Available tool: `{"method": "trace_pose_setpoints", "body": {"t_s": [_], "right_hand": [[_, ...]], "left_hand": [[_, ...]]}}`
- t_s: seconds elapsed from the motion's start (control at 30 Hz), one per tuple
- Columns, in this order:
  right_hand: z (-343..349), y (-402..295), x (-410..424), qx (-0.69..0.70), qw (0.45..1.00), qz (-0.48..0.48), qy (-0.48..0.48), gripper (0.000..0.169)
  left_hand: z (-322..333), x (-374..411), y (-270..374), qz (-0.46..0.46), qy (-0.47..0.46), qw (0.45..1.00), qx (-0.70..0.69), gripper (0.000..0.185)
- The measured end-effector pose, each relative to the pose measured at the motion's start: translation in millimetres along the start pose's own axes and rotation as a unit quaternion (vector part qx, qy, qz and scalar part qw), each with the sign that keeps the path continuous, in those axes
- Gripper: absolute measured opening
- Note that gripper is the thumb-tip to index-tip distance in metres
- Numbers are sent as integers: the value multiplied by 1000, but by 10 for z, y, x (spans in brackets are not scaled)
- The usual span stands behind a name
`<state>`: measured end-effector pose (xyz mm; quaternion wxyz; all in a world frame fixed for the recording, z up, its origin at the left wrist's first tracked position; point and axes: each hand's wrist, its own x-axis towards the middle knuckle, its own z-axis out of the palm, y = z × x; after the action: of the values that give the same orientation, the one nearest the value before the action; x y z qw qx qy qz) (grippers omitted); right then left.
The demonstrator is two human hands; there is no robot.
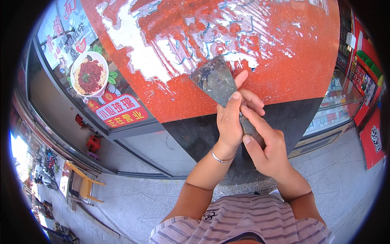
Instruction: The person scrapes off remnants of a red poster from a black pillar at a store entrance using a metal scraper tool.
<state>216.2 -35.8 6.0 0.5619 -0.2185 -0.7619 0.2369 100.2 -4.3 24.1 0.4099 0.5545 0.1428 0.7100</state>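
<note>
Both hands are on one putty knife, a scraper with a broad, stained metal blade pointing up and left. My left hand grips it where blade and handle meet, thumb on top, some fingers stretched out beyond. The fingers and thumb of my right hand close on the dark handle. Behind the blade stands a red wall panel with a black lower part. Its upper area bears white patches and torn, streaky remains of a film or coating. Whether the blade touches the panel, I cannot tell.
A glass door with a noodle-bowl sticker adjoins the panel on the left. On the right are a glass display case and a red stand. A wooden chair stands on the paved ground at lower left, with parked scooters beyond.
</note>
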Motion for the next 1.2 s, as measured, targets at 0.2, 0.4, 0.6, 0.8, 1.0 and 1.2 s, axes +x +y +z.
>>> {"method": "trace_pose_setpoints", "body": {"t_s": [0.2, 0.4, 0.6, 0.8, 1.0, 1.2], "right_hand": [[-3, -83, 99, -17, 1000, 4, -10, 50], [-32, -52, -152, -9, 996, 65, -66, 51], [1, -114, -144, -3, 997, 63, -39, 50], [25, -180, 17, -10, 999, 25, -42, 49], [62, -163, -260, -32, 996, 65, -54, 50], [43, -279, 26, -23, 998, 36, -43, 50]], "left_hand": [[57, 75, 119, -8, 25, 999, 28, 46], [-39, -239, -114, 3, 45, 999, -5, 44], [-11, -154, -14, -33, 30, 999, 9, 45], [32, -10, 163, 19, 41, 999, -17, 43], [-59, -380, 24, -78, 40, 996, -14, 44], [-10, -73, 195, -5, 32, 999, -17, 43]]}}
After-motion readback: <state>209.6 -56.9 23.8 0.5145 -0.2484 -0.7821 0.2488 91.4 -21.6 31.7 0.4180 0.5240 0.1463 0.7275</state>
